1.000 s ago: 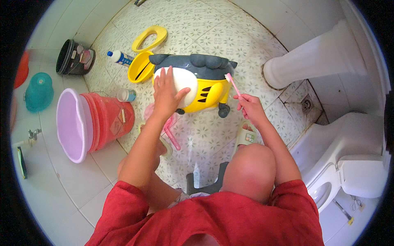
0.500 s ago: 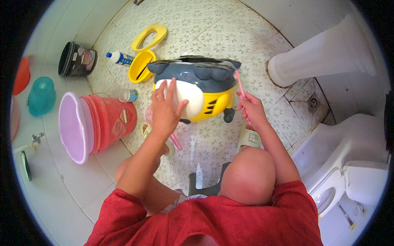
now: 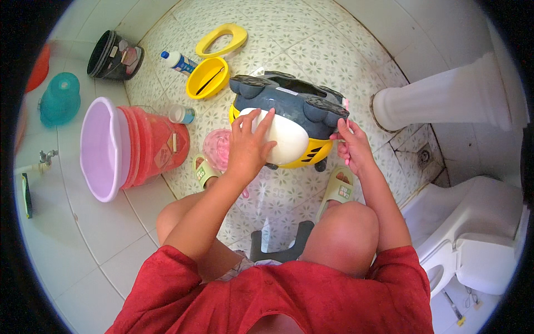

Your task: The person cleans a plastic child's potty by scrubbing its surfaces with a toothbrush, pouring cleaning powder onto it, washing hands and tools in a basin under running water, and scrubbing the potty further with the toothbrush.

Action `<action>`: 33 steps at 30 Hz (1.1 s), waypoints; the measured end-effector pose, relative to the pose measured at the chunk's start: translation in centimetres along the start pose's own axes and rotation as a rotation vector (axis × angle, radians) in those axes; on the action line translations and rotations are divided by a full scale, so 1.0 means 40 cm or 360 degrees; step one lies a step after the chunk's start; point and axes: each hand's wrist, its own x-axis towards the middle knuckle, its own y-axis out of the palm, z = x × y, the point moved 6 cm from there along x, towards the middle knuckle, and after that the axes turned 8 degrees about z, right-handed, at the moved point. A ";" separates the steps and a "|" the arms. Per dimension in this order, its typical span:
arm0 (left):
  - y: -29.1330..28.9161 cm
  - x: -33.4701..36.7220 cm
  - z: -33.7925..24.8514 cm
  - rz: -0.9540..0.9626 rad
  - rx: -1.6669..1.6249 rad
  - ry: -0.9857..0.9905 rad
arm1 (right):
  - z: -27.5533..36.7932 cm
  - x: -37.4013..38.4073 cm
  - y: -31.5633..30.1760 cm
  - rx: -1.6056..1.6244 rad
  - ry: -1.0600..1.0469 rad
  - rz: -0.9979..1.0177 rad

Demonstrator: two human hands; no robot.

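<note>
A child's potty (image 3: 278, 103) with a dark blue top, yellow base and round white panel stands tilted on the floor before me. My left hand (image 3: 248, 146) lies on the white panel with its fingers spread. At the potty's right end, my right hand (image 3: 354, 146) is closed around a slim pink toothbrush (image 3: 346, 104). Most of the toothbrush is hidden by my fingers and the potty's dark rim. Beyond the potty, to the left, are a yellow bowl (image 3: 194, 86) with a dark stick inside and a yellow seat ring (image 3: 241, 36).
On the left stand a red bucket (image 3: 147, 133), a lilac basin (image 3: 87, 145) and a black bucket (image 3: 101, 58). A blue-and-white bottle (image 3: 182, 62) and a pink dipper (image 3: 214, 146) lie nearby. A white pedestal (image 3: 439, 106) and a toilet (image 3: 484, 261) are at right.
The potty has turned and shifted right in view, showing more of its top opening. My right hand has moved with the toothbrush up against the rim, whose far side now hides part of it.
</note>
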 end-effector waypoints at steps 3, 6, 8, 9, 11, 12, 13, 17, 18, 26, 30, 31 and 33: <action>-0.024 -0.005 0.064 -0.0285 -0.0264 -0.0255 | 0.009 0.004 0.007 0.0042 -0.0044 -0.0069; -0.008 0.016 0.138 -0.0217 -0.0360 -0.0366 | 0.015 0.008 0.012 0.0006 -0.0047 -0.0082; 0.034 0.026 0.170 0.0079 -0.0783 -0.0343 | 0.007 0.010 0.019 0.0067 -0.0069 -0.0007; 0.038 0.025 0.164 0.0082 -0.0794 -0.0338 | 0.004 0.008 0.012 0.0062 -0.0068 -0.0018; 0.049 0.011 0.145 0.0159 -0.0648 -0.0364 | -0.001 0.005 0.005 0.0140 -0.0105 0.0055; 0.054 0.004 0.140 0.0178 -0.0672 -0.0382 | -0.005 0.005 -0.003 0.0138 -0.0103 0.0045; 0.057 -0.003 0.132 0.0184 -0.0680 -0.0378 | -0.008 0.005 -0.005 0.0171 -0.0135 0.0089; 0.063 -0.034 0.096 0.0138 -0.0486 -0.0427 | -0.013 -0.007 -0.011 0.0204 -0.0085 0.0051; 0.066 -0.038 0.092 0.0156 -0.0451 -0.0442 | -0.013 -0.008 -0.010 0.0206 -0.0081 0.0054; 0.029 -0.013 0.173 0.0107 -0.0880 -0.0838 | 0.004 -0.003 -0.026 0.0152 -0.0253 -0.0025; -0.030 0.006 0.176 -0.0371 -0.0551 -0.0642 | 0.040 0.018 -0.013 -0.0031 -0.0288 -0.0172; -0.061 0.018 0.148 -0.0573 -0.0368 -0.0361 | 0.051 0.027 -0.012 -0.0036 -0.0284 -0.0170; -0.039 0.040 0.164 -0.0407 -0.0434 -0.0312 | 0.079 0.046 -0.007 -0.0117 -0.0289 -0.0177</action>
